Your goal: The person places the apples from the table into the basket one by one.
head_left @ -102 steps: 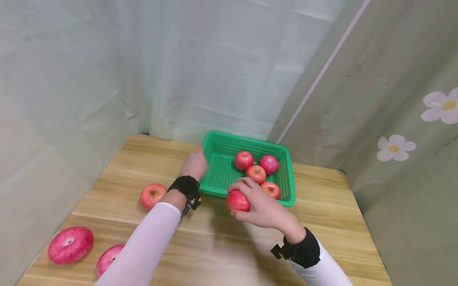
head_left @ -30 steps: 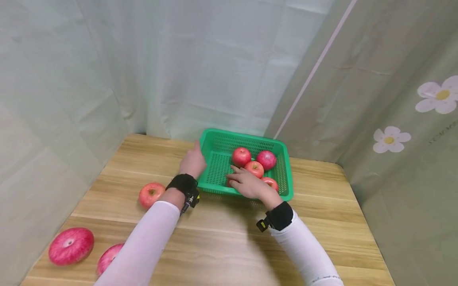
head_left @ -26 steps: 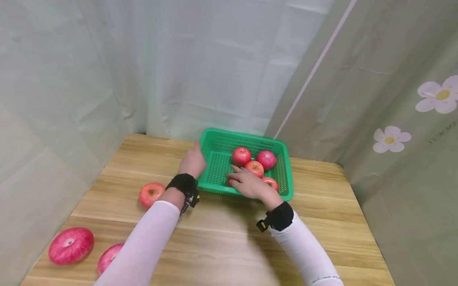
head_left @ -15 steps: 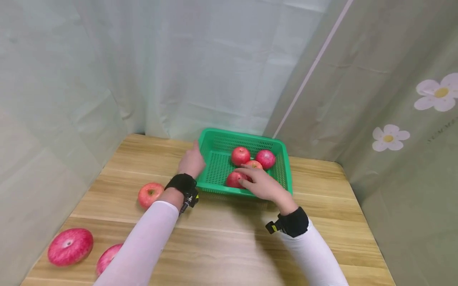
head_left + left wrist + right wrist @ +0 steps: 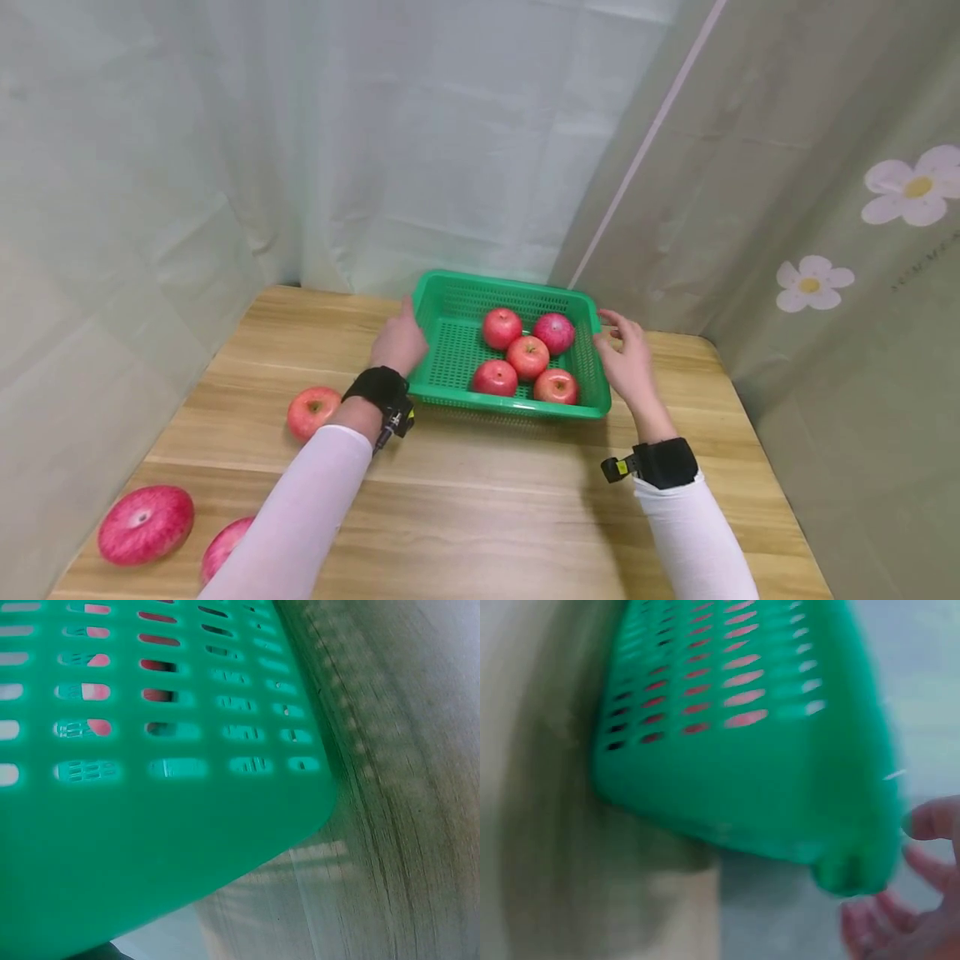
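A green plastic basket with slotted walls stands near the table's back edge, holding several red apples, among them a front-left apple and a middle apple. At the basket's left end, my left hand grips the rim, one finger lying up along it; its other fingers are mostly hidden. My right hand is by the right end, fingers spread and loosely bent around the rim corner, nothing in them. In the right wrist view its fingertips are right at the basket wall, blurred.
Left of the basket an apple lies on the wooden table, partly behind my left forearm. Two darker pink-red apples lie front left, one whole, one partly covered by the sleeve. A curtain hangs behind the table.
My right hand lowered a red apple into the basket's front, let go of it, and moved right to the basket's right rim. The left hand stays at the left rim.
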`<control>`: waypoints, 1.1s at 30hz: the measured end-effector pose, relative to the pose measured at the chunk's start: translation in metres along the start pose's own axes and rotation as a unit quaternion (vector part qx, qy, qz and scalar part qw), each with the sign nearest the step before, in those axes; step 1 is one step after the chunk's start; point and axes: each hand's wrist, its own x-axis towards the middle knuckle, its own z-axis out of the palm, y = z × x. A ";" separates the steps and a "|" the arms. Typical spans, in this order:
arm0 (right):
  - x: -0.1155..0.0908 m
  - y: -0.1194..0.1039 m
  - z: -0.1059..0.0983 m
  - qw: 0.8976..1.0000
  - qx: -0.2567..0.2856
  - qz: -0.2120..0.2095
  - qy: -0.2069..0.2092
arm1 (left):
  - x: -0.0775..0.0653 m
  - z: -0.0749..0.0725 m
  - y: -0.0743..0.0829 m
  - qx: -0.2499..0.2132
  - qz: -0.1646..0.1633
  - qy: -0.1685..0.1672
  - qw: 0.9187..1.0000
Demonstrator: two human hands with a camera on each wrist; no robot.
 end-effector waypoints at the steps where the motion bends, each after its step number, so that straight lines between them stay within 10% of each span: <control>1: 0.001 0.006 0.001 1.000 0.007 0.023 -0.009 | 0.000 0.000 0.000 0.000 0.000 0.001 1.000; 7: 0.004 0.030 0.015 0.977 0.094 0.152 -0.116 | -0.001 0.002 -0.001 0.002 0.000 0.006 1.000; 13: 0.010 0.036 0.023 0.953 0.195 0.189 -0.132 | -0.001 0.002 0.000 0.010 0.003 0.006 1.000; 21: 0.014 0.035 0.029 0.975 0.109 0.163 -0.109 | 0.002 -0.004 -0.003 0.005 0.018 0.007 1.000; 33: 0.015 0.025 0.028 0.976 0.050 0.179 -0.116 | 0.004 0.001 -0.007 -0.002 0.027 0.007 1.000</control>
